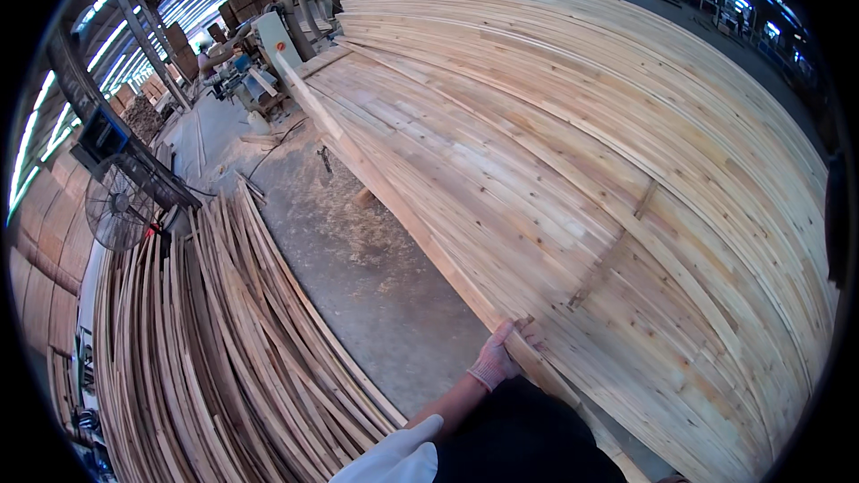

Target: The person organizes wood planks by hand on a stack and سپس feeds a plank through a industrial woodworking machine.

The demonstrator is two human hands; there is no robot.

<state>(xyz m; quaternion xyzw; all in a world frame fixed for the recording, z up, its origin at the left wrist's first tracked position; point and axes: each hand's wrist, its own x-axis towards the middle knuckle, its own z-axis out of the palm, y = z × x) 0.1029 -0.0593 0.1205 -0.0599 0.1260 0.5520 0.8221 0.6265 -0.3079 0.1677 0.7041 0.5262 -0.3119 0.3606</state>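
Note:
My left hand (495,360), in a pale glove that leaves the fingertips bare, is closed round a long wooden board (413,228). The thumb lies on its near side and the fingers reach over its top. This board runs from the lower right toward the machine at the far left, along the left edge of a wide stack of pale planks (501,179). Below the hand, my dark-clothed body hides part of the board. My right hand does not show.
Long thin wood strips (215,331) lie in a heap on the left. A floor fan (119,201) stands by a post behind them. Sawdust (358,233) covers part of the concrete floor. Farther back are a woodworking machine (273,40) and another person (208,63).

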